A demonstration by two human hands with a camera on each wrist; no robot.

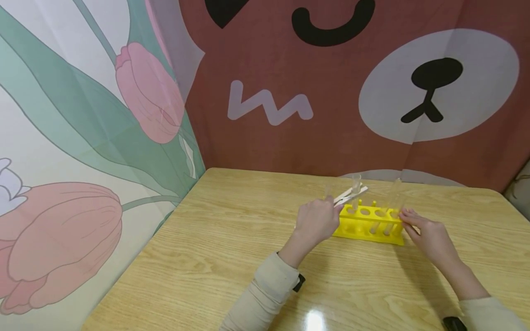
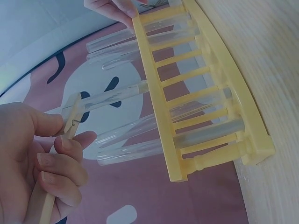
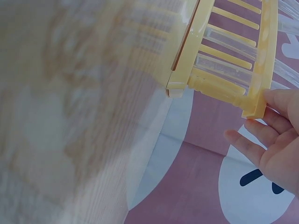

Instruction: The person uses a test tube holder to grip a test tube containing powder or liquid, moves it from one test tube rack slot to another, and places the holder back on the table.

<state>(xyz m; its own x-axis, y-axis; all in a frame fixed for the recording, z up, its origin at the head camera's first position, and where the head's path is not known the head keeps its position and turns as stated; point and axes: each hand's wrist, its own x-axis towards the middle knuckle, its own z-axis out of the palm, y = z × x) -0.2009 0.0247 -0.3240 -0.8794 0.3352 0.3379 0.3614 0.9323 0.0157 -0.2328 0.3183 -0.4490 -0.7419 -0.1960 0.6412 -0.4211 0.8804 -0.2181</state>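
Observation:
My left hand point(image 1: 316, 221) grips a wooden test tube clamp point(image 2: 43, 203). The clamp's jaws are around a clear test tube point(image 2: 114, 96) near its mouth. That tube's lower end is at a hole in the upper plate of the yellow test tube rack point(image 1: 368, 237); how far it reaches in is hard to tell. At the rack's right end, my right hand point(image 1: 432, 239) pinches the upper plate between thumb and fingers. Other clear test tubes point(image 2: 210, 133) stand in the rack at both ends, with vacant holes between.
The rack stands on a wood-grain table point(image 1: 207, 257), towards its far side. Behind the table hangs a brown cloth point(image 1: 265, 147) with a cartoon face. A flowered cloth point(image 1: 83, 151) hangs along the left.

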